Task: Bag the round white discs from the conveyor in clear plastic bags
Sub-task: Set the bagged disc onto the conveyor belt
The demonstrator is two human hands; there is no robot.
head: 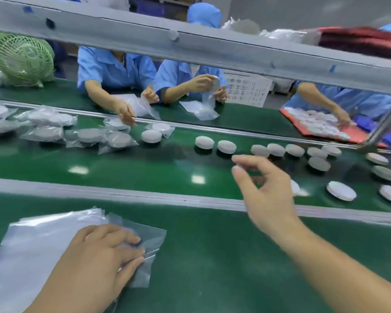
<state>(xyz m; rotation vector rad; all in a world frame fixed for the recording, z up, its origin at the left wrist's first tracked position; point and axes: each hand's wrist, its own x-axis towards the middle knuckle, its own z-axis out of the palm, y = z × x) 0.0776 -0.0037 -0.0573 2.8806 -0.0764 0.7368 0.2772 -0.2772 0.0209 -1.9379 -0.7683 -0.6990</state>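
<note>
Two jobs: our left hand (99, 256), fingers (131, 240) flat, steadied bags (32, 245) at desk's (212, 256) near-left corner; right hand (269, 195), fingers (251, 161) spread empty, hovered over conveyor (122, 168) discs (226, 146).

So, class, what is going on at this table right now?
A person is bagging discs at a conveyor. Their left hand presses on a stack of clear bags on the near ledge, while the right hand reaches out open over it towards the loose white discs, holding nothing. Bagged discs lie further left; workers in blue opposite handle bags too.
</note>
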